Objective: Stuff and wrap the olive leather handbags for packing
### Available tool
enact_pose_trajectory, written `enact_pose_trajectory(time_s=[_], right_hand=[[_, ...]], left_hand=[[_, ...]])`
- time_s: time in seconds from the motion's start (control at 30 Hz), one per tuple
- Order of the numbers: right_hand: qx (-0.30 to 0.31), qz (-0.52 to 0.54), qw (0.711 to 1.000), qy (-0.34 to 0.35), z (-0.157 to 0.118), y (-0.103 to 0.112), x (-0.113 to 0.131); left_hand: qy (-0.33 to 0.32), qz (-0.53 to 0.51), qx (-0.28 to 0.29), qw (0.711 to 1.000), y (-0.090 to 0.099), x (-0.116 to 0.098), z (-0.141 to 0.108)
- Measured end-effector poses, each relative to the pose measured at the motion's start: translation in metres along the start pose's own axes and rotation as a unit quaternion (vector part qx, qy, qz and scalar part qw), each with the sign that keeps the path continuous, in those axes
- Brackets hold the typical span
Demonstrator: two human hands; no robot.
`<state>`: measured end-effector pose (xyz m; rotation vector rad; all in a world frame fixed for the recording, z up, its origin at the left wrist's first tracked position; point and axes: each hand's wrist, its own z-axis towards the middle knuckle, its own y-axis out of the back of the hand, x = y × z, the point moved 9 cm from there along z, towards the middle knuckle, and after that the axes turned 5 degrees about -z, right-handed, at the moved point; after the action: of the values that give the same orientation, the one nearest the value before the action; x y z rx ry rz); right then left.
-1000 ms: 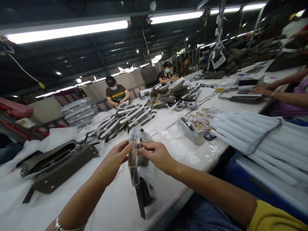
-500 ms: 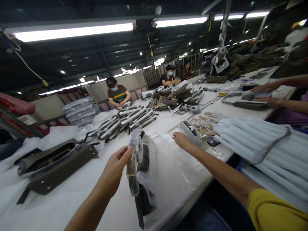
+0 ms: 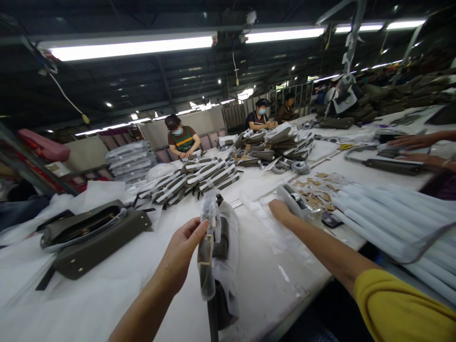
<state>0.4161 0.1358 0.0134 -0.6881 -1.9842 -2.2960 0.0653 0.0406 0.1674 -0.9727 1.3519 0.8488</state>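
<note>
left hand point(image 3: 182, 249): thumb point(image 3: 199, 232) extended forward, closed against bent fingers point(image 3: 188, 227). left forearm point(image 3: 149, 299): angled forward from the lower edge. right hand point(image 3: 282, 212): lowered, fingertips unclear. right forearm point(image 3: 320, 244): extended forward and inward.

Person's own body, head view. Left hand point(image 3: 185, 251): bare, ungloved; slim fingers, rounded thumb tip; forearm uncovered to lower picture edge. Right hand point(image 3: 281, 211): bare, ungloved, fingers partly hidden; slender forearm uncovered up to garment. Right upper arm: plain bright-yellow fabric sleeve point(image 3: 395, 299), short, loose, softly creased, hem curved around arm. Lap: dark bluish cloth point(image 3: 309, 328), deeply shadowed, pattern unclear.
</note>
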Motion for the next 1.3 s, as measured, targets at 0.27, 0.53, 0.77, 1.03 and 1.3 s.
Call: enact_pose_trajectory(time_s=[0.27,0.53,0.77,1.03,1.3], right_hand=[[-0.011,0.005,1.0,-0.023,-0.05,0.044,-0.018],[0.084,0.254,0.963,0.022,-0.148,0.031,-0.013],[0.375,0.137,0.913,0.082,-0.262,0.003,-0.066],[-0.001,-0.053,0.995,-0.085,-0.187,0.062,-0.148],[-0.045,-0.1,0.982,-0.151,-0.155,0.044,-0.162]], left_hand=[[-0.012,0.004,0.01,1.0,0.003,-0.001,0.0],[-0.042,-0.008,0.021,0.999,0.0,-0.006,0.002],[-0.047,-0.034,-0.034,0.998,0.018,-0.021,0.008],[-0.055,-0.023,-0.028,0.998,-0.007,-0.044,0.006],[-0.02,0.065,0.067,0.995,-0.033,-0.011,-0.012]])
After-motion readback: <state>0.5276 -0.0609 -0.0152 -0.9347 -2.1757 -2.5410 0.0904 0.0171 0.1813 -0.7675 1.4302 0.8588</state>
